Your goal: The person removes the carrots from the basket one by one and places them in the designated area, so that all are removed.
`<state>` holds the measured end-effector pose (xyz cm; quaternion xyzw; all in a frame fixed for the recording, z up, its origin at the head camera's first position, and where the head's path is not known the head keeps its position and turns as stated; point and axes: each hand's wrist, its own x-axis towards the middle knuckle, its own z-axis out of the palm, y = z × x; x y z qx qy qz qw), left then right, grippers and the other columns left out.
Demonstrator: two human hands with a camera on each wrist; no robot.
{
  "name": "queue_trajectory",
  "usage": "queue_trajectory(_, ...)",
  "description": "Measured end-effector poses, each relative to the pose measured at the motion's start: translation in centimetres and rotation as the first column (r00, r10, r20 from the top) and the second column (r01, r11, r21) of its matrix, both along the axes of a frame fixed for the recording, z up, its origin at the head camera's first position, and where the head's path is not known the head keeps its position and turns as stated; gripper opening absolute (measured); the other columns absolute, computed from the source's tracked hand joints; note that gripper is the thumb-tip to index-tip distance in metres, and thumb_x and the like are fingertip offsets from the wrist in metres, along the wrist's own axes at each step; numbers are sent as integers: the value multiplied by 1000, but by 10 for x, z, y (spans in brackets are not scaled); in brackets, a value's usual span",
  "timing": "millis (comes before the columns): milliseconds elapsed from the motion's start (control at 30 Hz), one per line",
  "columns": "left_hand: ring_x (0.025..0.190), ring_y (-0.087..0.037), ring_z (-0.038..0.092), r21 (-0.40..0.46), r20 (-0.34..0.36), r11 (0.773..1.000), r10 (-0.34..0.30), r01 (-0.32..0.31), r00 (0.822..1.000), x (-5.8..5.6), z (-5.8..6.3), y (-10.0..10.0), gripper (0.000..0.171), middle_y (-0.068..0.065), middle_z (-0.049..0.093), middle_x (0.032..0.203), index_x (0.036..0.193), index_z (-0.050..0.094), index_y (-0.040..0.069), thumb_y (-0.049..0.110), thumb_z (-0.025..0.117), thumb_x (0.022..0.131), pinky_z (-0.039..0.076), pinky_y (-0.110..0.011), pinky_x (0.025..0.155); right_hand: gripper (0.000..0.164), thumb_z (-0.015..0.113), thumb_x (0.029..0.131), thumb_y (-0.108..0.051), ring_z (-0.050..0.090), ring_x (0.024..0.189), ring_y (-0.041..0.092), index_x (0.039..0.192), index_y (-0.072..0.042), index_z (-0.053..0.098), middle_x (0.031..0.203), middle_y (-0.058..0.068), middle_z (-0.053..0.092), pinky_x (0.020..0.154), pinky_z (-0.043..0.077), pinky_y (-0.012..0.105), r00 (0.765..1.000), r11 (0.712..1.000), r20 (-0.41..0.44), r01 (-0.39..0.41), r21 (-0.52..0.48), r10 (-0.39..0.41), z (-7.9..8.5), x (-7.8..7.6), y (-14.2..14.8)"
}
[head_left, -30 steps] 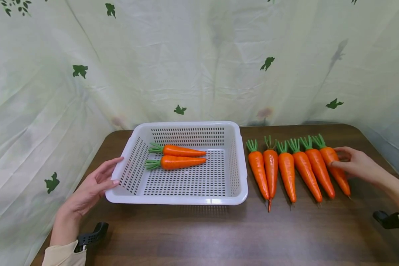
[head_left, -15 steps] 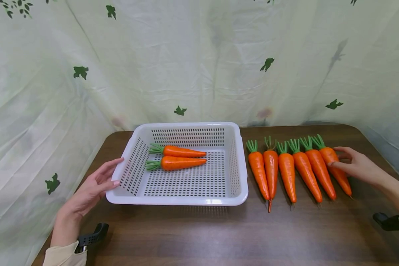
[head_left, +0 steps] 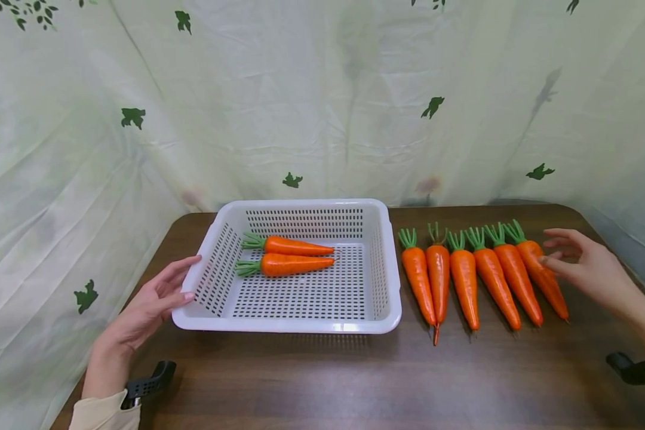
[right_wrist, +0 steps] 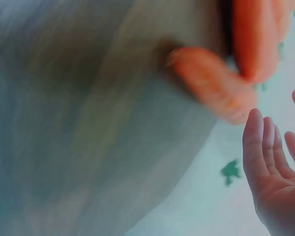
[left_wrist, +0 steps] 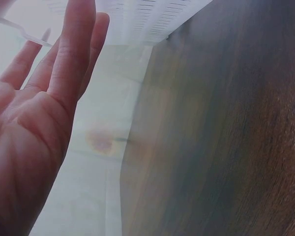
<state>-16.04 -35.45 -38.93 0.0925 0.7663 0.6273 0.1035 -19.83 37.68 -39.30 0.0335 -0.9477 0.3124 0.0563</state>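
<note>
A white perforated plastic basket (head_left: pixel 301 324) stands on the dark wooden table, two carrots (head_left: pixel 297 264) lying inside with green tops to the left. My left hand (head_left: pixel 147 304) rests against the basket's left side, thumb at its rim. In the left wrist view that hand (left_wrist: pixel 34 113) has its fingers extended along the basket wall (left_wrist: pixel 142 24). To the right, several carrots lie side by side, tops toward the back. Over the rightmost carrot (head_left: pixel 543 275) is my right hand (head_left: pixel 591 266), thumb near it. The right wrist view has this hand (right_wrist: pixel 275 172) with spread fingers, holding nothing.
The other carrots (head_left: pixel 464 286) form a row between the basket and the rightmost one. Bare wooden tabletop (head_left: pixel 322 388) stretches in front of the basket. A pale curtain (head_left: pixel 328 119) with green leaf shapes hangs behind the table.
My right hand has come off the rightmost carrot and shifted slightly right, its fingers loosened. That carrot stays in the row. The left hand and the basket hold their place.
</note>
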Motion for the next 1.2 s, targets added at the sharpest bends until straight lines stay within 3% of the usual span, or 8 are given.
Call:
queue_trajectory(433,119,-15,56,23,7,1000,-19,19,1000,0,-2,-2,64,-1,38,148,154,29,26,6,53,99,54,-45,86,55,70,93,-28,49,89,-6,141,-14,48,124,13,56,63,42,17,994,997,-81,-77,-10,76,39,19,-49)
queue_trajectory(767,119,-15,56,6,0,1000,-18,18,1000,0,-1,-2,64,0,37,149,154,30,27,7,54,99,54,-45,86,52,72,92,-22,66,82,11,139,-24,50,116,3,59,64,49,24,979,981,-64,-194,-18,192,63,22,-80)
queue_trajectory(967,119,-15,56,2,2,1000,-7,7,1000,1,0,-1,64,0,38,149,154,30,27,7,54,99,54,-45,86,50,74,90,-21,59,93,7,135,-28,53,124,-8,57,71,53,23,955,959,-82,-284,6,283,77,19,-102)
queue_trajectory(1200,119,-15,56,0,14,1000,4,-4,1000,1,2,1,64,-3,36,149,154,30,27,9,55,98,54,-46,86,52,74,90,-26,57,95,7,137,-27,52,120,-8,61,71,51,27,894,900,-103,-430,72,436,91,13,-128)
